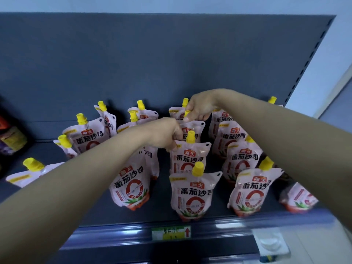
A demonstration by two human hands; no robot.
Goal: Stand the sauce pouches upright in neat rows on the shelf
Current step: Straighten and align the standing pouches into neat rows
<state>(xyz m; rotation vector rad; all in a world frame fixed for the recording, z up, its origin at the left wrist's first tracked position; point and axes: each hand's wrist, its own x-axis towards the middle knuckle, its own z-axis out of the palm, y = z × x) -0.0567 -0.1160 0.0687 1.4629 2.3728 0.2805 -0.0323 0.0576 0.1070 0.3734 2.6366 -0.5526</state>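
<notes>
Pouches are standing in rows on the shelf. Left hand is gripping the middle pouch at its corner; right hand is pinching the cap of the rear pouch.

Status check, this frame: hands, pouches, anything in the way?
Left hand pinches top corner of centre-row pouch. Right hand pinches yellow cap of pouch behind. Far-left pouch lies toppled; no obstruction.

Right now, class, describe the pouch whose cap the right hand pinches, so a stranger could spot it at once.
Find the green tag on the front of the shelf. A column of pouches runs straight back from it; take the third pouch. Alone among them, its yellow cap is pinched by the fingers of the right hand.
</notes>
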